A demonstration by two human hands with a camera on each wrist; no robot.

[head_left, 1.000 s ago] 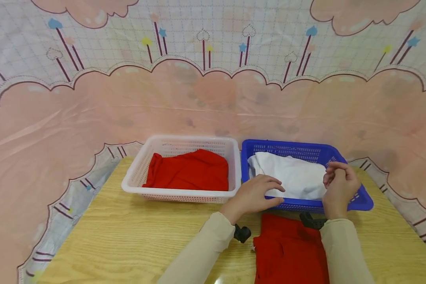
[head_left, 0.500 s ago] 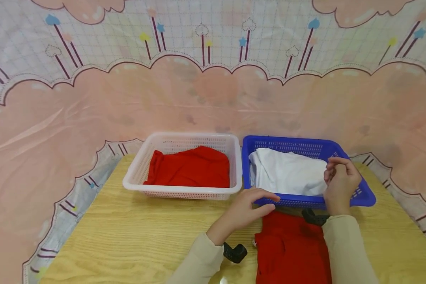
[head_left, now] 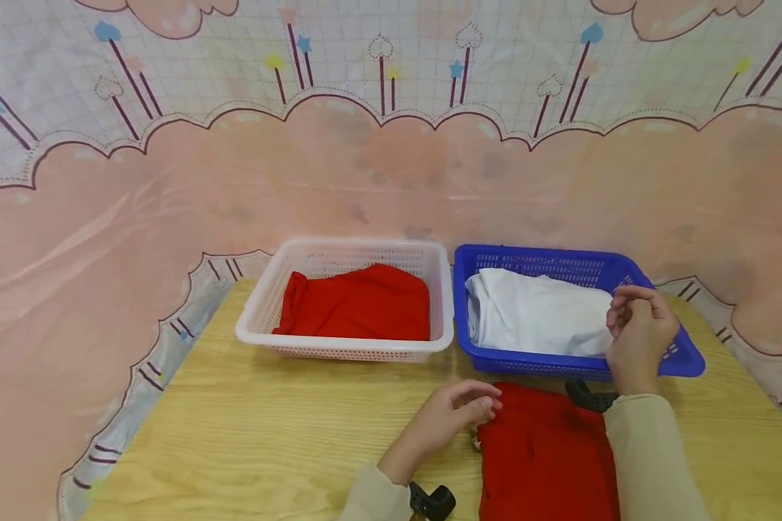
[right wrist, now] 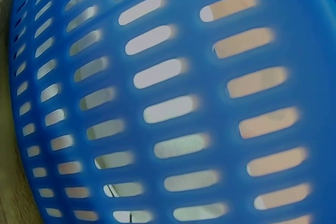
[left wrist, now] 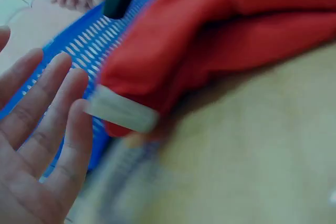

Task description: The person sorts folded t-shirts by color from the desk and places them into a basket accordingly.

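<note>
A folded red garment (head_left: 547,456) lies on the table in front of the blue basket (head_left: 528,358). My left hand (head_left: 443,420) is at its far left corner, fingers loosely bent in the head view, holding nothing. In the left wrist view, the left fingers (left wrist: 47,98) spread beside the red cloth, close to its white label (left wrist: 123,109). My right hand (head_left: 641,336) hangs over the right end of the blue basket, loosely curled, with nothing visible in it. Inside that basket lies a white folded cloth (head_left: 541,311). The basket wall (right wrist: 205,129) fills the right wrist view.
To the left of the blue basket stands a white basket (head_left: 345,346) with another red cloth (head_left: 358,304) in it. Both stand at the back of the wooden table (head_left: 267,427), against a patterned curtain (head_left: 300,174).
My left hand has drawn back from the blue basket's front rim toward the body, down to the red garment's far left corner. The right hand stays over the basket; the head view shifts slightly.
</note>
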